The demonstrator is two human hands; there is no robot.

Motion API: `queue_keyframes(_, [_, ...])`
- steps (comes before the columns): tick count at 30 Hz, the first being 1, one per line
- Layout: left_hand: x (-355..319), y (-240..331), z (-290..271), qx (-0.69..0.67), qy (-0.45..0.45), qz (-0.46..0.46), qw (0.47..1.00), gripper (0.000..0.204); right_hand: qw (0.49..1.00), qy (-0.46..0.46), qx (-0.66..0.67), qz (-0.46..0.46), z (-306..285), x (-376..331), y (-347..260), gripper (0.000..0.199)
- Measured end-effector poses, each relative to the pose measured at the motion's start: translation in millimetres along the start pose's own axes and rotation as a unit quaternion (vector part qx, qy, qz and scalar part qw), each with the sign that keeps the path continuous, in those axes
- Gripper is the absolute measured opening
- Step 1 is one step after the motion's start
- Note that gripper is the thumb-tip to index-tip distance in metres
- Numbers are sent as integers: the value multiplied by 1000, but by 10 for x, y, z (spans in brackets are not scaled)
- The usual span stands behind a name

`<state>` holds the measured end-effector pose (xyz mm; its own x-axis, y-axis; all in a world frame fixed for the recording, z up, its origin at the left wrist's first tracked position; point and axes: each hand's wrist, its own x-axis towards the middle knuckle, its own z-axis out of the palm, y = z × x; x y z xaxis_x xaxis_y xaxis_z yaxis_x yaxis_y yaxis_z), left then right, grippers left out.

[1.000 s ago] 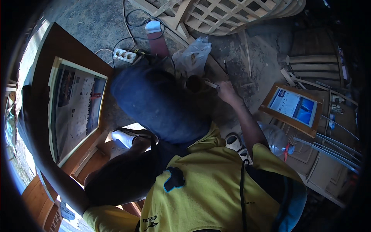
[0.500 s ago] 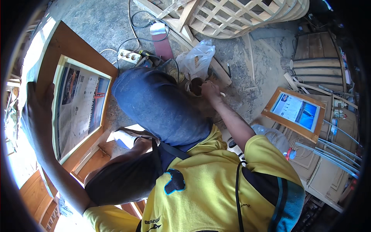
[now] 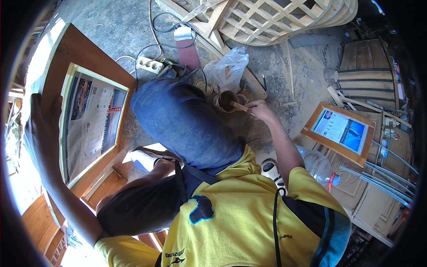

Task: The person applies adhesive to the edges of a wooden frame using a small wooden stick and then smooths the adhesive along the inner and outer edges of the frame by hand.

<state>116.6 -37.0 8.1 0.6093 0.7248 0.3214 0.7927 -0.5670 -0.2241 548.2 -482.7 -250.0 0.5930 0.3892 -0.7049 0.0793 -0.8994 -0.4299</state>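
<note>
My left hand is closed on the outer edge of a brown wooden frame that stands tilted at the left. Printed paper with a picture fills its inside. In my right hand is a flat paintbrush, pinched between the fingers. The brush end lies over the rim of a small round pot holding something dark brown. A thin stick stands in that pot. My bent knee is between the frame and the pot.
A clear plastic bag lies beyond the pot, near a power strip and cables. A second framed sheet lies at right, near a large plastic bottle. Wooden latticework fills the far side.
My right hand has moved right, away from above the pot, and turned the brush so its flat end shows at the rim. My left hand stays on the frame.
</note>
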Motion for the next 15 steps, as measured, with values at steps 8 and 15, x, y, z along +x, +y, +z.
queue_keyframes(8, [-52,216,-248,-77,31,5,997,31,965,-106,137,-195,-633,-719,-1030,33])
queue_keyframes(15, [-133,589,-405,-132,-17,-45,990,34,835,-107,85,-532,-572,-1368,-2898,33])
